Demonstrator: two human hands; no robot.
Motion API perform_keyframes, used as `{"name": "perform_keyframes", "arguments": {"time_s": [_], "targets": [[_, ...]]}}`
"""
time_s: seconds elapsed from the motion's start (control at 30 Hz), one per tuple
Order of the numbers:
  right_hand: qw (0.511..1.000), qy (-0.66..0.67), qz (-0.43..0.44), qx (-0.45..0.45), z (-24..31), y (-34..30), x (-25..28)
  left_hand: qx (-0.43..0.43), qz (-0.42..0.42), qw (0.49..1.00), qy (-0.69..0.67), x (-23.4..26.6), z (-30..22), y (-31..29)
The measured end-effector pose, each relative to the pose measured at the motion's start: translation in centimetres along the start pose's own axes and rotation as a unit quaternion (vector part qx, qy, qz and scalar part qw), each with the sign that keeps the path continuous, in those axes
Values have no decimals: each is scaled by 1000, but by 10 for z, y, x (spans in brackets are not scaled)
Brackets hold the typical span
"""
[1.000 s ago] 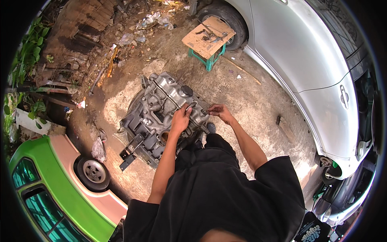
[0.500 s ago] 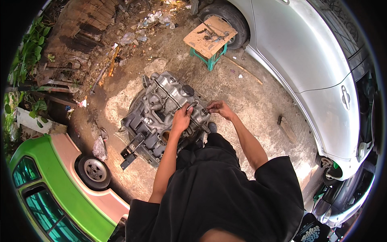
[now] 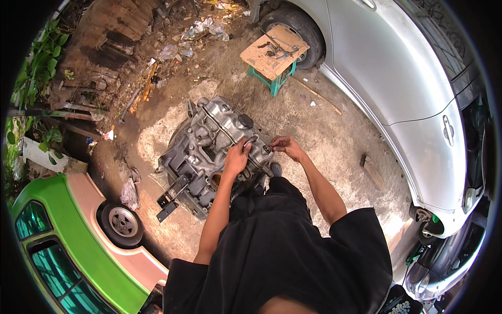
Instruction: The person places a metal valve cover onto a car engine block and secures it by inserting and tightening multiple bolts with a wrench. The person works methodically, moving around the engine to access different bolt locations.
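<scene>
A grey metal car engine (image 3: pixel 209 124) sits on the ground in front of me, with a dark round cap (image 3: pixel 244 121) on its cover. My left hand (image 3: pixel 237 157) lies on the cover's near side, thumb and fingers drawn together at its edge; whatever they grip is too small to name. At the engine's right end, my right hand (image 3: pixel 288 147) is closed in a pinch beside a small dark round fitting (image 3: pixel 267 149). What sits between those fingertips cannot be made out. A flat black bracket (image 3: pixel 173 199) juts from the engine's lower left.
Beyond the engine, a green stool (image 3: pixel 273 83) carries a wooden board (image 3: pixel 260 58) with metal tools. A silver car (image 3: pixel 387 68) stands along the right, a green and pink vehicle (image 3: pixel 78 230) at lower left. A wood block (image 3: pixel 372 171) lies on the ground; litter and planks lie far left.
The whole scene sits slightly lower in the picture. Both hands keep their places at the engine; the right hand's fingers have curled slightly more.
</scene>
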State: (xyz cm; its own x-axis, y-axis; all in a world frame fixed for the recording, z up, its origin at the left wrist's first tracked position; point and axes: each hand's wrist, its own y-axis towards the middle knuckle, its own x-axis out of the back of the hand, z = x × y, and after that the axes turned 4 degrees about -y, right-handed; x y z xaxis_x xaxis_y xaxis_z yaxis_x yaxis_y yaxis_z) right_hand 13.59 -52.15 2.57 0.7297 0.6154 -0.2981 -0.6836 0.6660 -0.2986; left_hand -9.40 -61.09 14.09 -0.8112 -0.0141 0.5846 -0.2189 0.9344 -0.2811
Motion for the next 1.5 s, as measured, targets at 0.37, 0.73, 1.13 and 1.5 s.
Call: {"name": "perform_keyframes", "arguments": {"time_s": [0.37,0.73,1.13,1.5], "targets": [[989,-114,-37,84,5,-13,-13,0,1,1000,-6,1,-2,-2],[996,-31,-57,53,-5,-11,-14,-13,-10,1000,-8,-2,1,-2],[996,-1,-66,68,-11,-16,-20,-29,-13,999,-8,-2,5,0],[995,34,-83,34,-9,-23,-24,4,8,1000,-7,2,-4,-2]]}}
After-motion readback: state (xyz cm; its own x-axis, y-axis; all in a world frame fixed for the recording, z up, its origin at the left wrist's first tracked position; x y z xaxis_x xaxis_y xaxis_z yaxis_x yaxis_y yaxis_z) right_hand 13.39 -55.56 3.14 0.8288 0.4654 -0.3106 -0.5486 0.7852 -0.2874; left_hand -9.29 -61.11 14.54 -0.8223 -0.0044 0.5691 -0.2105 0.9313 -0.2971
